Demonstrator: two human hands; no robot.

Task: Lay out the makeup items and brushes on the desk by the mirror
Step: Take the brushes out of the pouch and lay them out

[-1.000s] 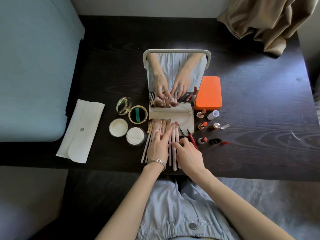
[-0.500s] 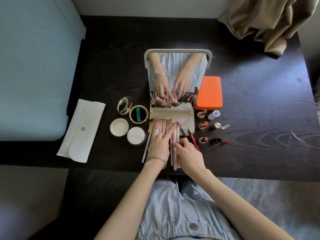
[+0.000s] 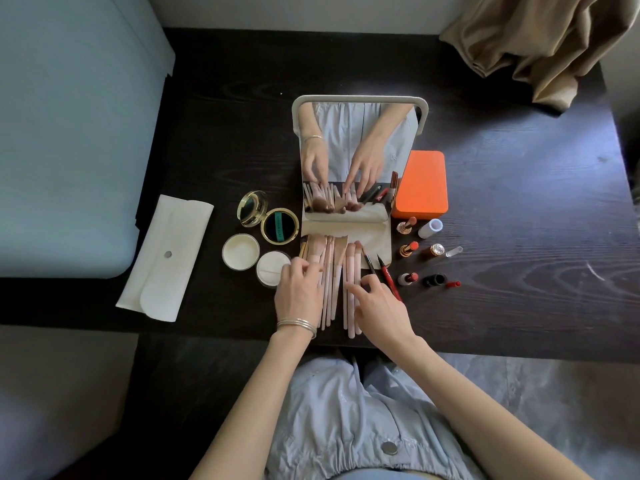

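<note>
Both hands lie on the pink-handled brushes (image 3: 332, 285) fanned along the dark desk (image 3: 519, 237)'s near edge: the left hand (image 3: 299, 294), fingers loosely curled, touches the left bunch, while the right hand (image 3: 379, 308) presses spread fingertips on the right bunch. Lipsticks (image 3: 408, 249) stand just right. Beyond the bristles, the mirror (image 3: 360, 157) stands upright beside an orange case (image 3: 420, 185).

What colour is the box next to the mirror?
The box is bright orange. It shows best in the head view, just right of the mirror.
</note>
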